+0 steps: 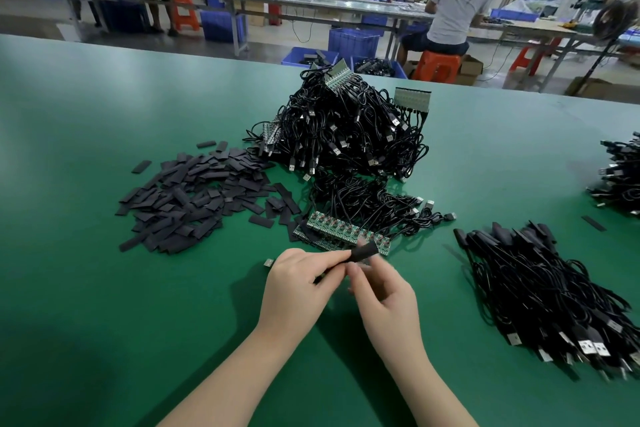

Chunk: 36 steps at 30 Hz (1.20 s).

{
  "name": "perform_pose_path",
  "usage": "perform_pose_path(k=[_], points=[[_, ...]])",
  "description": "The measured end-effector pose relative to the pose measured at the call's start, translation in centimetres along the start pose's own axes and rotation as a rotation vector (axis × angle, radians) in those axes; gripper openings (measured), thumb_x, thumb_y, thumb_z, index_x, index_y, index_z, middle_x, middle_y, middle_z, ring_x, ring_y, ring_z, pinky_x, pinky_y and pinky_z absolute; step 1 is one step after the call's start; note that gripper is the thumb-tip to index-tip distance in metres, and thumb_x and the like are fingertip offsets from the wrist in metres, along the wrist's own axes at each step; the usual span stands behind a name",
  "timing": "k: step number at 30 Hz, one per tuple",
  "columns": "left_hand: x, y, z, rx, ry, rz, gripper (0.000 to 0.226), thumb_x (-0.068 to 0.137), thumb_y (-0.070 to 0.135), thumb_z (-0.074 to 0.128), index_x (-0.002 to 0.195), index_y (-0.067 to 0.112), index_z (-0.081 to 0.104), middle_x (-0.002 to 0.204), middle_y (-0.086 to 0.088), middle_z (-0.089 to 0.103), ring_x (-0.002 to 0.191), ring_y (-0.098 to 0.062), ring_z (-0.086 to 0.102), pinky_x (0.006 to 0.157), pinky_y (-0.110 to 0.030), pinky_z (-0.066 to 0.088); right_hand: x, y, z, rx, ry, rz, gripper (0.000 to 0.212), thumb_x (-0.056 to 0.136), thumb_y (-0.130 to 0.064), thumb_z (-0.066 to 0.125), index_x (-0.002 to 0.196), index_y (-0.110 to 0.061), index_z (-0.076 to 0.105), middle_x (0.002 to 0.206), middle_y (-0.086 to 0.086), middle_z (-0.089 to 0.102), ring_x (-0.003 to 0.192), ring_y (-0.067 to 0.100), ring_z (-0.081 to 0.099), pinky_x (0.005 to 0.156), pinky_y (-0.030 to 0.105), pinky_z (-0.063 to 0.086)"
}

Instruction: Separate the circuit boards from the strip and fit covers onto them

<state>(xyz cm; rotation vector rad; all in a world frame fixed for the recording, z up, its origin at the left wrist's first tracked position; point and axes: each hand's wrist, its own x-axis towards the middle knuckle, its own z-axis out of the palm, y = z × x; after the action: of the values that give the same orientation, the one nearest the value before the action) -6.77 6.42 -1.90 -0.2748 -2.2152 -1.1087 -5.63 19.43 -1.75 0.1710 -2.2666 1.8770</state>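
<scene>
Black cover (363, 251) pinched between both hands above desk (104, 288), just in front of green board strip (341, 230); board inside hidden. Left hand (298, 288) fingers curled round cable end; right hand (384, 291) fingertips pinching cover. Judged mid-job: covered cables piled at right (540, 291), big tangle of unseparated strips (346, 128) behind, loose covers heap (201, 198) at left. Much left. Open green surface near and left; far desk edge well beyond piles.
</scene>
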Motion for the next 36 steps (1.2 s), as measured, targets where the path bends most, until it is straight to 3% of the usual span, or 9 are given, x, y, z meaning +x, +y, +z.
perform_pose_path(k=[6,11,15,19,22,26,29,32,36], points=[[0.0,-0.4,-0.2,0.026,-0.018,0.058,0.018,0.075,0.022,0.076,0.093,0.023,0.079,0.083,0.015,0.073,0.071,0.001,0.054,0.073,-0.021,0.046,0.3,0.1,-0.3,-0.027,0.038,0.031,0.028,0.094,-0.017,0.065,0.067,-0.023,0.067,0.064,0.011,0.058,0.057,0.007,0.045,0.053,0.019,0.035],[0.0,-0.1,-0.1,0.021,-0.058,0.073,0.035,0.087,0.043,0.061,0.114,0.023,0.071,0.105,0.018,0.070,0.098,0.011,0.054,0.094,-0.016,0.037,1.1,-0.6,-1.1,0.348,0.299,0.119,0.023,0.103,-0.016,0.048,0.086,-0.008,0.060,0.081,0.005,0.075,0.077,0.015,0.069,0.074,0.024,0.056],[0.0,-0.5,-0.4,0.001,-0.034,0.010,0.033,0.093,0.037,0.052,0.119,0.024,0.067,0.103,0.020,0.068,0.102,0.009,0.057,0.097,-0.012,0.034,2.4,-2.9,-4.7,0.539,0.520,0.136,0.020,0.105,-0.022,0.046,0.088,-0.016,0.056,0.062,-0.004,0.065,0.058,0.009,0.061,0.060,0.021,0.055],[0.2,-0.8,-0.3,0.015,-0.011,-0.033,0.026,0.091,0.024,0.060,0.116,0.027,0.069,0.098,0.023,0.068,0.100,0.016,0.053,0.095,-0.006,0.032,3.7,-5.2,-11.3,-0.204,0.611,-0.032,0.018,0.101,-0.033,0.051,0.096,-0.020,0.063,0.070,-0.012,0.063,0.060,0.002,0.057,0.053,0.017,0.047],[0.1,-1.0,-0.1,0.035,-0.012,-0.028,0.026,0.091,0.022,0.059,0.115,0.027,0.070,0.100,0.025,0.066,0.101,0.023,0.048,0.094,-0.002,0.029,5.4,-5.0,-16.1,-0.846,0.685,-0.033,0.027,0.101,-0.031,0.046,0.108,-0.015,0.067,0.091,0.007,0.070,0.082,0.032,0.064,0.066,0.037,0.051],[-0.1,-1.1,0.1,0.043,-0.026,-0.018,0.027,0.091,0.022,0.058,0.114,0.027,0.071,0.100,0.026,0.066,0.101,0.024,0.048,0.094,-0.002,0.030,7.3,-1.3,-19.3,-1.312,0.357,0.396,0.040,0.102,-0.040,0.038,0.123,-0.015,0.062,0.117,0.021,0.064,0.107,0.041,0.058,0.087,0.045,0.046],[-0.1,-1.3,0.2,0.047,-0.030,-0.023,0.027,0.091,0.021,0.057,0.114,0.028,0.070,0.097,0.027,0.066,0.100,0.022,0.050,0.092,-0.006,0.033,7.2,1.2,-19.8,-1.372,0.156,0.630,0.056,0.099,-0.058,0.024,0.134,-0.024,0.052,0.139,0.011,0.055,0.127,0.031,0.050,0.107,0.043,0.031],[-0.1,-1.4,0.1,0.052,-0.033,-0.022,0.027,0.091,0.019,0.058,0.113,0.027,0.071,0.095,0.028,0.065,0.100,0.024,0.048,0.088,-0.012,0.036,7.7,1.7,-20.5,-1.361,0.130,0.628,0.058,0.098,-0.059,0.020,0.137,-0.027,0.049,0.143,0.007,0.052,0.130,0.030,0.048,0.111,0.046,0.030],[-0.3,-1.4,0.2,0.046,-0.063,-0.040,0.029,0.091,0.012,0.063,0.114,0.028,0.070,0.096,0.030,0.064,0.101,0.023,0.048,0.088,-0.015,0.037,7.7,1.5,-20.0,-1.296,0.203,0.616,0.067,0.096,-0.067,0.018,0.153,-0.033,0.025,0.160,0.006,0.030,0.147,0.034,0.023,0.116,0.056,0.012]])
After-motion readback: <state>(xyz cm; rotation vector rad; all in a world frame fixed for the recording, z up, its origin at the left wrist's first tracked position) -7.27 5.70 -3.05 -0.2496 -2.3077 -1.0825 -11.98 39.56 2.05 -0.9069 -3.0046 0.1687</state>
